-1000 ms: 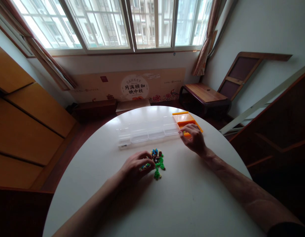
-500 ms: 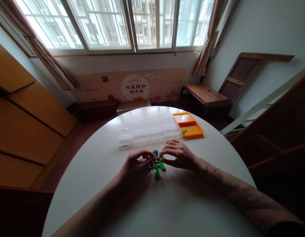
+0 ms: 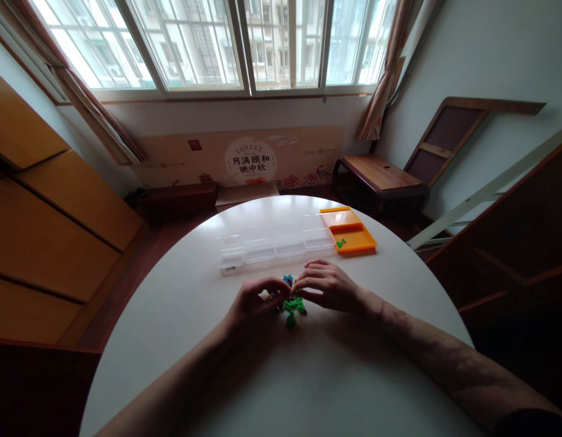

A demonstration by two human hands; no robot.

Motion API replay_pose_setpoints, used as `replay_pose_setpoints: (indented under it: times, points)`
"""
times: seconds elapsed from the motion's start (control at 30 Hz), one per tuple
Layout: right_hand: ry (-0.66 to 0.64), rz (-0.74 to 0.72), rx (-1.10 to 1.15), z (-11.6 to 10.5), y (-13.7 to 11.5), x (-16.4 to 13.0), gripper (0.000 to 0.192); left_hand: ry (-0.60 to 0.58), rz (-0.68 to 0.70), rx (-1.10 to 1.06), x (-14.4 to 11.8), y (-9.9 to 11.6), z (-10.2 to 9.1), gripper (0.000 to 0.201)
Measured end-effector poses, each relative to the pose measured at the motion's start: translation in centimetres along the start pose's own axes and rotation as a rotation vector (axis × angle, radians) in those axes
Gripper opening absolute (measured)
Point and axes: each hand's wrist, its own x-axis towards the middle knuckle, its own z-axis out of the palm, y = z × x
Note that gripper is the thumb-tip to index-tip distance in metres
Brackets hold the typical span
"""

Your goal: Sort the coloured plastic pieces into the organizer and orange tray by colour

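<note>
On table [image 3: 308, 376], both hands' fingers [image 3: 281, 286] pinch bricks [image 3: 291, 301].

Daylight pours through the wide windows [image 3: 194, 42] onto a round white table [image 3: 281, 376], with curtains [image 3: 381, 73] drawn aside and a low wooden bench [image 3: 376, 173] by the wall.

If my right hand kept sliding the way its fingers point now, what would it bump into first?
The right hand points leftward across the table. It would probably first meet the small pile of coloured bricks at its fingertips, then the left hand; depth is hard to judge.
</note>
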Motion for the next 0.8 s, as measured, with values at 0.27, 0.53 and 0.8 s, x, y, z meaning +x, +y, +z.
replay_pose_setpoints:
  times: [0.27,0.53,0.8]
  points:
    - [0.12,0.208,-0.172,-3.1,3.0,-1.9,0.006,-0.076,0.243,0.299,-0.6,0.4,-0.7,0.01]
    - [0.282,0.618,-0.469,-5.7,7.4,-4.7,0.01,-0.255,0.393,0.441,-1.1,-0.4,-1.3,0.028]
    - [0.262,0.718,-0.53,-4.8,7.4,-5.0,0.013,-0.27,0.406,0.445,-1.0,0.1,-1.1,0.016]
